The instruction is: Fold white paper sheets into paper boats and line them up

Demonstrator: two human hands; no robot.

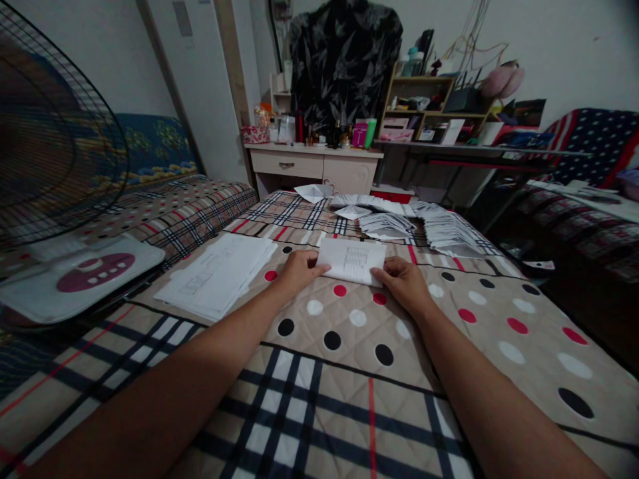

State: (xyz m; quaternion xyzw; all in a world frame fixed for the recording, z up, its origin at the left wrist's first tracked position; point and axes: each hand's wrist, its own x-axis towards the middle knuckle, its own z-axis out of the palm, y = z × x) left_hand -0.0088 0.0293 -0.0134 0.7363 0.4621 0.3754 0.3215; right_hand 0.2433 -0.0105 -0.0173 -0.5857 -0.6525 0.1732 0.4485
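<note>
A folded sheet of white paper (352, 261) with a printed table on it is held up just above the bed. My left hand (301, 271) pinches its left edge, thumb in front. At the lower right corner my right hand (403, 283) grips it the same way, with the fingers partly hidden behind. To the left lies a stack of flat printed sheets (219, 276), slightly uneven at the edges. Beyond the hands, folded papers (384, 225) lie in overlapping rows, and a longer row of folded papers (449, 229) curves along the right.
A quilted bedspread (309, 372) with checks and dots lies under everything. An electric fan (84, 266) stands close on the left. At the far end are a white dresser (289, 163) with bottles on top and a desk (479, 150) with shelves.
</note>
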